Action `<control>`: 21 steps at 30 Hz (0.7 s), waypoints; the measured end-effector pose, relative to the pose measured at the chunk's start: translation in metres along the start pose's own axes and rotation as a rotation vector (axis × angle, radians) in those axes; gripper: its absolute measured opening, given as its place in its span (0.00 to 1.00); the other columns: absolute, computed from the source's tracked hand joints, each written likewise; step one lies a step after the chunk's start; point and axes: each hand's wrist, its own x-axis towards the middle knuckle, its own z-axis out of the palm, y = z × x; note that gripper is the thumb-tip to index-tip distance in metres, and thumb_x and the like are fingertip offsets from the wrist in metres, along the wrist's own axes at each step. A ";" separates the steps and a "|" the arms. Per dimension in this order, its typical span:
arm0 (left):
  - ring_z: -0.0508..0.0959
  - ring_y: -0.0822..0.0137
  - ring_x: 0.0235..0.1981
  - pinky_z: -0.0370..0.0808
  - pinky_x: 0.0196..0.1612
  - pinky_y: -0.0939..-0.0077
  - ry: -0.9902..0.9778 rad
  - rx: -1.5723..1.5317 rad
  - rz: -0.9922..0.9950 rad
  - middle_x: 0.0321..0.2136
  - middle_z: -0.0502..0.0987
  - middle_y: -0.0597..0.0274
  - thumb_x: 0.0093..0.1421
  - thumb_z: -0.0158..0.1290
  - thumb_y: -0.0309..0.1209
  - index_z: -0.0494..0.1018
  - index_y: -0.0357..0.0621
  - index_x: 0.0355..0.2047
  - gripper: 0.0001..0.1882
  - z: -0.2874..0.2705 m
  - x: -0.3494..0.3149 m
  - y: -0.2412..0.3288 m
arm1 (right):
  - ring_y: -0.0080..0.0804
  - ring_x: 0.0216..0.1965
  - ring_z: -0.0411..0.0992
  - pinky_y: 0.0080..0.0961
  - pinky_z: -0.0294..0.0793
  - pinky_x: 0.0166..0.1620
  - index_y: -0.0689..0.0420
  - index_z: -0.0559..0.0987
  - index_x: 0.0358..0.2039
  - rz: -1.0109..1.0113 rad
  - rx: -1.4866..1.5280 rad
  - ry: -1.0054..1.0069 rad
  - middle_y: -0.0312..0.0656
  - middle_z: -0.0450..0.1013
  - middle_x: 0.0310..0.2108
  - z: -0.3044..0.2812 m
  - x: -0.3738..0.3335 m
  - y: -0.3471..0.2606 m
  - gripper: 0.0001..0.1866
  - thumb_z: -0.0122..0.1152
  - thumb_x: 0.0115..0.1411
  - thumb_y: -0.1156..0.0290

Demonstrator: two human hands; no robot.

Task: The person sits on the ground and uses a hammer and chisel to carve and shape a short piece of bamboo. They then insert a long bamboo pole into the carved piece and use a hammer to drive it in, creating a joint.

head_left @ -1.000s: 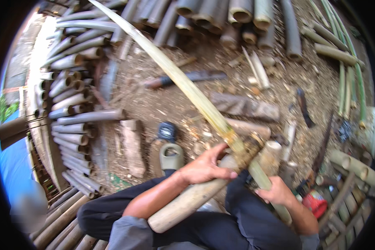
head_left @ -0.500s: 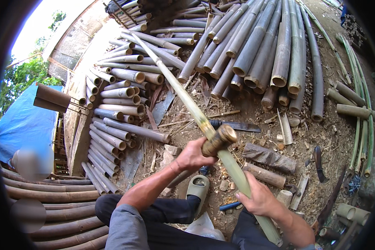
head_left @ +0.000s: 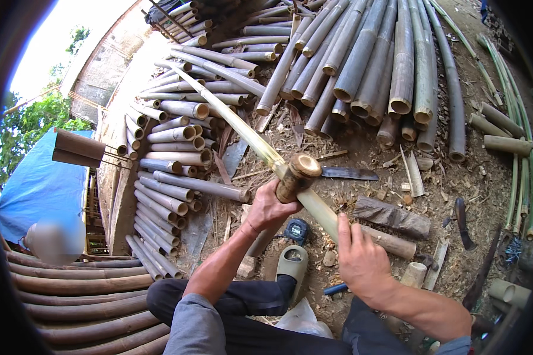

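A long pale bamboo strip (head_left: 231, 124) runs from the upper left down toward my lap. My left hand (head_left: 272, 207) is closed around a short, thick bamboo piece (head_left: 290, 183) with a cut, ringed top end. The strip crosses against this piece; whether it passes through or only beside it, I cannot tell. Closer to me, my right hand (head_left: 364, 260) grips the wide near part of the strip, with one finger lying along it. The strip's near end is mostly hidden by that hand and forearm. Beyond the strip lies a machete (head_left: 349, 173) on the ground.
Stacked bamboo poles (head_left: 177, 142) fill the left, and a larger pile (head_left: 361, 65) lies ahead. A tape measure (head_left: 296, 231) and a sandal (head_left: 292, 266) are below my left hand. To the right are a wood block (head_left: 391, 216), a curved blade (head_left: 463, 225) and thin green poles (head_left: 518, 148).
My right hand has moved up and slightly left along the strip, closer to my left hand. The bamboo piece in my left hand has shifted left and up. The tape measure shows more fully.
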 end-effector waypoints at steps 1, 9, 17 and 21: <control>0.82 0.59 0.33 0.79 0.42 0.65 -0.007 -0.037 0.040 0.32 0.81 0.50 0.45 0.65 0.38 0.74 0.38 0.42 0.25 0.006 -0.003 0.000 | 0.38 0.28 0.77 0.29 0.81 0.26 0.69 0.65 0.58 0.019 0.086 0.014 0.48 0.69 0.35 0.005 -0.006 0.008 0.29 0.59 0.58 0.70; 0.80 0.46 0.42 0.76 0.47 0.59 -0.118 -0.148 -0.031 0.39 0.78 0.42 0.45 0.67 0.43 0.71 0.34 0.46 0.33 0.056 -0.036 0.036 | 0.49 0.32 0.78 0.38 0.79 0.32 0.62 0.72 0.50 0.173 0.395 0.071 0.50 0.73 0.38 0.042 -0.064 0.064 0.27 0.68 0.50 0.69; 0.77 0.44 0.46 0.74 0.50 0.57 -0.321 -0.170 0.035 0.41 0.76 0.40 0.47 0.67 0.47 0.70 0.31 0.47 0.36 0.078 -0.064 0.053 | 0.52 0.26 0.78 0.39 0.78 0.29 0.60 0.77 0.36 0.259 0.526 -0.009 0.51 0.77 0.24 0.034 -0.093 0.088 0.18 0.70 0.47 0.66; 0.76 0.44 0.44 0.72 0.49 0.56 -0.230 -0.163 0.031 0.40 0.75 0.40 0.48 0.66 0.49 0.71 0.30 0.45 0.36 0.097 -0.067 0.057 | 0.51 0.26 0.78 0.39 0.78 0.29 0.60 0.76 0.33 0.243 0.554 -0.025 0.53 0.76 0.23 0.039 -0.089 0.093 0.16 0.69 0.47 0.64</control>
